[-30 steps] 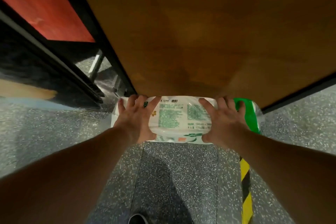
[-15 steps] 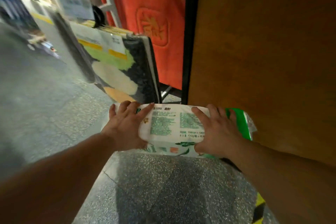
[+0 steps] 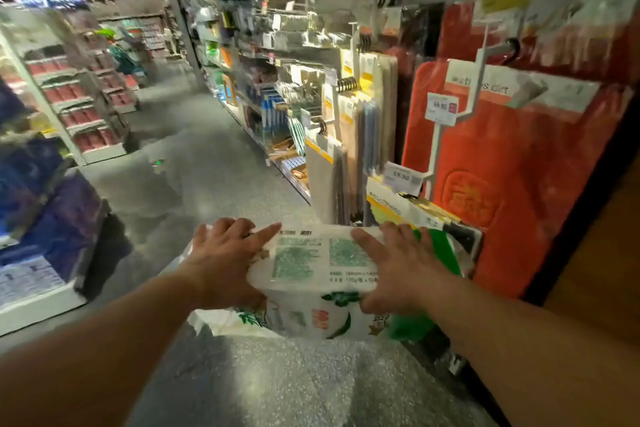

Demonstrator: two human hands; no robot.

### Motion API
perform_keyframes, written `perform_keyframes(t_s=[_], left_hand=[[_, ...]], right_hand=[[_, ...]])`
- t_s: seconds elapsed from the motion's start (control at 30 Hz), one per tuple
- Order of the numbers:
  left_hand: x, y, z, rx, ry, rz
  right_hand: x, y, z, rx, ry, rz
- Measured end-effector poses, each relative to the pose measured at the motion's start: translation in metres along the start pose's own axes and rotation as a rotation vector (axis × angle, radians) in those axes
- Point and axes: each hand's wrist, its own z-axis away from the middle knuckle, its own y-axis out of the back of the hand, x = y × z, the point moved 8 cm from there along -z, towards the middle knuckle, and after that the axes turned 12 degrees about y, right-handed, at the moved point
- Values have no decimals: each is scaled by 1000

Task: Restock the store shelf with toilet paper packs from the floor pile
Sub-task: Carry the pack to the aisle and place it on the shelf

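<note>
The left hand and right hand are gripping opposite ends of a toilet paper pack, holding it above the speckled floor; red mats are hanging just right.

You hold a toilet paper pack in the air in front of you, your left hand clamped over its left end and your right hand over its right end, fingers spread across the printed top. Below it lies the speckled grey floor. To your right hang red mats with a white price tag, and blurred shelves line the aisle ahead.
</note>
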Motion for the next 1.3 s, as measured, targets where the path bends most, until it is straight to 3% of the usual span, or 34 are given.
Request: perform_keyframes(t_s=[0.2, 0.53, 0.83, 1.0, 1.3], left_hand=[[-167, 105, 47, 39, 180, -3], [-425, 241, 194, 102, 505, 132], [-574, 303, 285, 173, 792, 117], [-640, 332, 319, 289, 954, 169], [-770, 341, 371, 383, 1140, 148]], right_hand=[[-145, 118, -67, 84, 204, 40], [-411, 279, -138, 158, 579, 66], [-593, 360, -199, 228, 890, 92], [-680, 399, -238, 265, 1061, 52], [-855, 428, -316, 379, 1280, 109]])
